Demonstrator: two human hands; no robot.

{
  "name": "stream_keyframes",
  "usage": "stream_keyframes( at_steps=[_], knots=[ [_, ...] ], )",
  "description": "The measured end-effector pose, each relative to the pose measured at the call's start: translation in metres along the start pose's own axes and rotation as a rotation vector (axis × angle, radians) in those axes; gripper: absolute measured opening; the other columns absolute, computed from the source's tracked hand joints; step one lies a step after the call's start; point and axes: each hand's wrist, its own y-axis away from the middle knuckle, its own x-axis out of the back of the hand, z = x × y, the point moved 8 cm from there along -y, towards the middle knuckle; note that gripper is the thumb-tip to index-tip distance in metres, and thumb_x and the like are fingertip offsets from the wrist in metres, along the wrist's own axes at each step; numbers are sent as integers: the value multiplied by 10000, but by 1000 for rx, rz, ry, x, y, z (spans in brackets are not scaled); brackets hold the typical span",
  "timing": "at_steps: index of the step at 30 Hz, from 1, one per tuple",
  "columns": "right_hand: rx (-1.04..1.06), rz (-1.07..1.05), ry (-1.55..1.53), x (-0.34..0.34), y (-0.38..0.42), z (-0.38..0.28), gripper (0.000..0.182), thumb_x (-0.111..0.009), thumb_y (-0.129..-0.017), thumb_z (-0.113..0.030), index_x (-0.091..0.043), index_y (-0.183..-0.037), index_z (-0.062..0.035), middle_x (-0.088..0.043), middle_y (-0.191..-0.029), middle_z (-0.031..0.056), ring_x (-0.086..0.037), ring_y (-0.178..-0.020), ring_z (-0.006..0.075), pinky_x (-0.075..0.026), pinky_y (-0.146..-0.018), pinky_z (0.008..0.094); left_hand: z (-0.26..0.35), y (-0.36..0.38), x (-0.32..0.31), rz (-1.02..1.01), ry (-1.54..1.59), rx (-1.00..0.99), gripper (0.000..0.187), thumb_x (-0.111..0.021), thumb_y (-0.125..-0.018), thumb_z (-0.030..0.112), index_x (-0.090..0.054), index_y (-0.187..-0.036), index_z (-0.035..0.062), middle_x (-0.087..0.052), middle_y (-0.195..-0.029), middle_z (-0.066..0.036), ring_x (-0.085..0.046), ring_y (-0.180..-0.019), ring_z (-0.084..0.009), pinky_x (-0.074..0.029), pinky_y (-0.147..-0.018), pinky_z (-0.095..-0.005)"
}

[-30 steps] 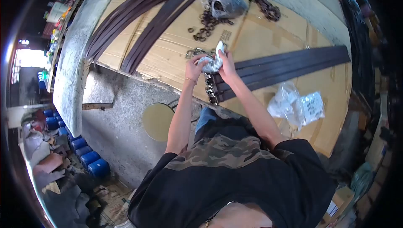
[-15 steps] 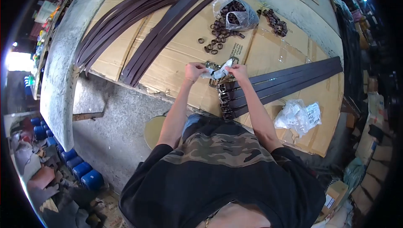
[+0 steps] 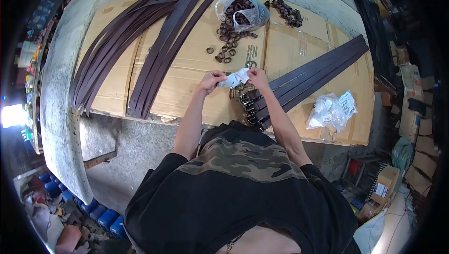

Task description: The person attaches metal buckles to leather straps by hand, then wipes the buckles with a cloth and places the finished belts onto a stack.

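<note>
Between my two hands stretches a small white plastic packet [image 3: 235,78]. My left hand [image 3: 212,81] pinches its left end and my right hand [image 3: 257,79] its right end. Metal buckles [image 3: 235,93] lie on the cardboard below and behind the packet, partly covered by it. Right of them is a row of dark belts [image 3: 308,78], their buckles [image 3: 252,109] stacked at the near end under my right forearm.
Long dark brown straps [image 3: 161,53] spread over the cardboard [image 3: 187,90] on the left. A clear bag [image 3: 255,18] of belt loops has spilled at the back, with another pile of loops [image 3: 289,13] beside it. Crumpled clear plastic bags [image 3: 329,111] lie at right.
The packet now hangs flatter and wider between my hands, where it was bunched and twisted. My view has shifted, and my body sits closer to the table edge.
</note>
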Motion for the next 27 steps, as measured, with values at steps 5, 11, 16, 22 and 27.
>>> stream_keyframes(
  at_steps=[5,11,16,22,27],
  knots=[
    [384,248,604,-1,23,-53,108,-590,-810,-56,-626,-894,2,-634,-811,202,-628,-802,339,-478,-732,387,41,6,-24,120,-731,-87,132,-769,-697,80,-687,-771,6,-657,-722,-41,-594,-637,-110,-471,-571,-255],
    [413,325,339,-3,37,-60,102,-593,-817,-51,-623,-892,11,-634,-813,185,-631,-771,316,-488,-693,396,27,4,13,245,-140,-229,116,-751,-715,47,-683,-795,-3,-656,-734,-47,-577,-649,-93,-461,-590,-234],
    [68,148,59,-2,17,-23,123,-590,-860,-72,-632,-925,25,-628,-766,38,-603,-705,104,-504,-627,234,19,-4,31,241,114,-144,112,-705,-768,36,-647,-860,14,-650,-789,-57,-607,-714,-140,-508,-643,-288],
    [119,132,130,-15,21,-50,113,-586,-860,-69,-636,-927,8,-627,-741,33,-594,-644,100,-497,-585,220,21,-18,46,239,565,-134,149,-681,-803,64,-609,-931,37,-635,-826,-54,-622,-758,-172,-541,-690,-331],
    [52,55,-188,-19,19,-57,99,-569,-875,-42,-615,-925,30,-622,-801,44,-583,-664,109,-506,-609,241,24,-28,60,370,520,-140,123,-660,-828,63,-608,-935,36,-618,-780,-27,-594,-688,-133,-507,-635,-269]
  ],
)
